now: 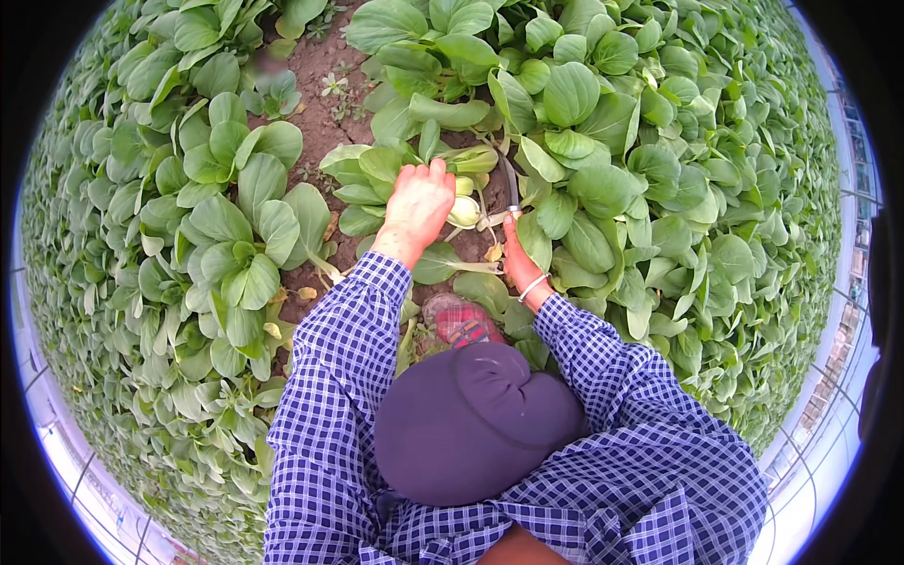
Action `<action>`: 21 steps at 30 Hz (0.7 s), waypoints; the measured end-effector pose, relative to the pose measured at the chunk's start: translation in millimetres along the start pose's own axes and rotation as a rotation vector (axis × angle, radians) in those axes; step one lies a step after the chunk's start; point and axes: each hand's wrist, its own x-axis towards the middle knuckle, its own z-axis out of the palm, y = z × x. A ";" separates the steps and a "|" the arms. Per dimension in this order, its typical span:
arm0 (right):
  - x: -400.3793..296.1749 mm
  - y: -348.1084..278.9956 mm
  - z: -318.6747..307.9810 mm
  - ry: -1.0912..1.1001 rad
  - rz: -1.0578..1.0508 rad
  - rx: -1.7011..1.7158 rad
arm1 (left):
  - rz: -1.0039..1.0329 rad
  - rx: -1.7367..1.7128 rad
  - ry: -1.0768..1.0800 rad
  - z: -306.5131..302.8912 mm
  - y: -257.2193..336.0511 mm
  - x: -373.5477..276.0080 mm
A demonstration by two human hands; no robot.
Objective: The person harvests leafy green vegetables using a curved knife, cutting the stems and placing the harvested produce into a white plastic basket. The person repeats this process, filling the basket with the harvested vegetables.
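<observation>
In the head view, my left hand (pixel 419 203) is curled over a small cluster of bok choy (pixel 371 173) low over the soil, its back towards me. Its fingers close among the leaves and hide part of what they hold. Pale, thick stem bases (pixel 464 210) stick out just right of that hand, pointing right. My right hand (pixel 521 254) grips the handle of a sickle (pixel 510 180). The curved metal blade points away from me, beside the stem bases and against the standing plants. A leaf partly covers the right hand.
Dense bok choy plants (pixel 240 272) stand on the left, with more (pixel 600 176) on the right. Between them runs a strip of bare soil (pixel 325 92) with small weeds. Loose leaves (pixel 452 265) lie near my red patterned shoe (pixel 462 321). My dark-covered knee (pixel 473 424) is close below.
</observation>
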 end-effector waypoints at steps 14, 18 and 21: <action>-37.5 -70.7 -13.8 -0.316 0.139 0.449 | -0.135 -0.462 0.339 -48.6 2.1 -94.9; -35.8 -111.8 13.4 -0.387 -0.113 0.809 | -0.126 -0.502 0.389 -67.8 12.0 -130.0; -43.0 -134.7 24.8 -0.545 -0.092 1.009 | -0.102 -0.477 0.373 -73.2 11.6 -146.3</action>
